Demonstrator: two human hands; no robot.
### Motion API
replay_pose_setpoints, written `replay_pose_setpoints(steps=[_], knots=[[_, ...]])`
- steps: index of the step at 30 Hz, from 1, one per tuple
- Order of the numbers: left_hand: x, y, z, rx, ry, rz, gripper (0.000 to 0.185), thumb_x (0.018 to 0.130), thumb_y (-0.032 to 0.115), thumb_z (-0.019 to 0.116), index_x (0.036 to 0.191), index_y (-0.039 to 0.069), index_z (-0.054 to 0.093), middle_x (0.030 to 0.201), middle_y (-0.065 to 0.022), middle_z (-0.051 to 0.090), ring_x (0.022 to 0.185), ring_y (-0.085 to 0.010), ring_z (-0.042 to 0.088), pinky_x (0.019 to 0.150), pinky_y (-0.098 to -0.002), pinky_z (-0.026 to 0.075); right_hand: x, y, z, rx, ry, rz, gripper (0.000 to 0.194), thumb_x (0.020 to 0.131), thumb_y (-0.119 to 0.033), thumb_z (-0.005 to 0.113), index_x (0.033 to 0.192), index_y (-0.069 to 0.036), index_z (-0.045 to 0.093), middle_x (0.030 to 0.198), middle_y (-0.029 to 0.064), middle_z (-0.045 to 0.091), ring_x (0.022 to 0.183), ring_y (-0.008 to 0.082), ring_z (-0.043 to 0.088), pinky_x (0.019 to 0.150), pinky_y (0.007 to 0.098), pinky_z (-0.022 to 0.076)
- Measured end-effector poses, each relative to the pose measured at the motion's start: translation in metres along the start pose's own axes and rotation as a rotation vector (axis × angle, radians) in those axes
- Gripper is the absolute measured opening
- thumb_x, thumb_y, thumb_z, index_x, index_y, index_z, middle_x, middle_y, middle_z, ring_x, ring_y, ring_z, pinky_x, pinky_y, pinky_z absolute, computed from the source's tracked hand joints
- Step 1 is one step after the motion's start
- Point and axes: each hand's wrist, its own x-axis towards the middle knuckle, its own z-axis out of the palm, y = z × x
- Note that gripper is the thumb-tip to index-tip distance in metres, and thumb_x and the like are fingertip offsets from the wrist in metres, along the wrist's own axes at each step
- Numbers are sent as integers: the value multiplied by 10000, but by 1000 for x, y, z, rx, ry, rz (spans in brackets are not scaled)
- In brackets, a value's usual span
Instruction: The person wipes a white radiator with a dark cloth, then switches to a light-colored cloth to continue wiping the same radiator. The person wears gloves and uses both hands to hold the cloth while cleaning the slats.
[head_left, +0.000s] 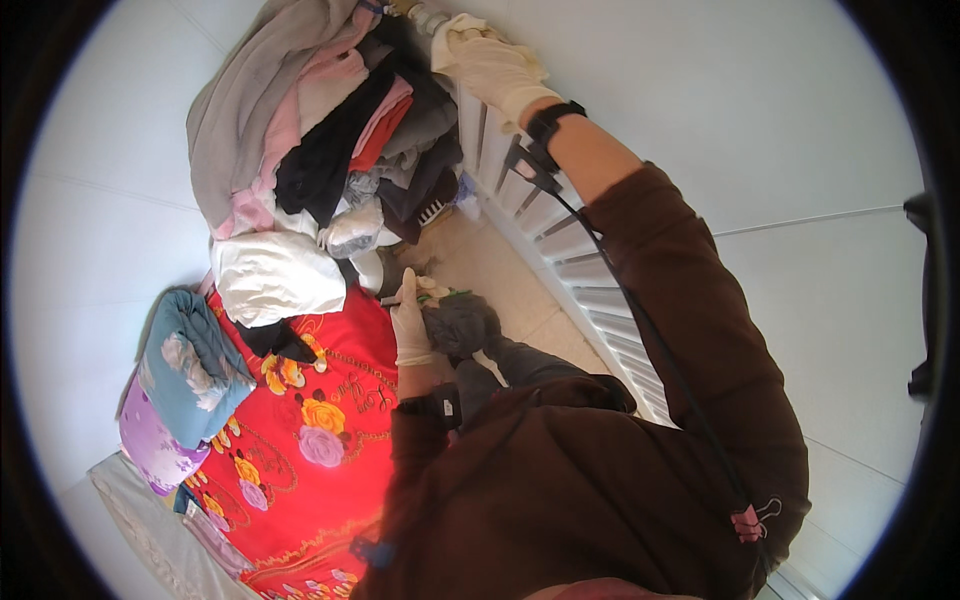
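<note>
My right hand (491, 71), in a cream glove, is up at the top end of a white radiator (592, 281). It presses a cream cloth (457, 41) near a metal pipe valve (429, 18). Lower down, my left hand (411, 322), also gloved, has its thumb raised and its fingers curled around a thin dark-and-green item, mostly hidden (390, 301). Right beside that hand is a dark, crumpled bag-like thing (461, 326), above my legs. Whether the hand also grips it is unclear.
Left of me lies a red floral bedspread (337, 480) with a white cloth bundle (281, 277), a folded blue quilt (191, 367) and a purple pillow (161, 435). Heaped clothes (322, 157) hang by the wall. Tiled floor (517, 285) shows beside the radiator. A cable (645, 315) runs along my right arm.
</note>
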Motion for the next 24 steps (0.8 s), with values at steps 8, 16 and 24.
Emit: replay_pose_setpoints(steps=[8, 16, 24], knots=[[-1, -15, -40, 90, 31, -59, 383, 984, 406, 622, 860, 46, 657, 767, -66, 672, 689, -171, 646, 636, -276, 497, -216, -5, -125, -120, -177, 55, 462, 852, -86, 580, 1307, -40, 513, 1216, 167, 582, 1129, 335, 596, 859, 446, 536], [-2, -25, -68, -34, 127, -7, 379, 979, 374, 637, 850, 18, 647, 772, -98, 669, 691, -229, 686, 680, -331, 553, -253, -36, -173, -271, -413, 216, 484, 867, -143, 615, 1327, -39, 510, 1258, 178, 554, 1114, 352, 591, 851, 446, 545], [-14, -29, -69, -51, 158, -13, 354, 978, 353, 644, 857, 21, 630, 777, -100, 669, 694, -232, 681, 699, -344, 552, -103, -26, -100, 32, -189, 81, 410, 975, -271, 541, 1310, -48, 469, 1344, 168, 502, 1156, 370, 559, 897, 465, 519]])
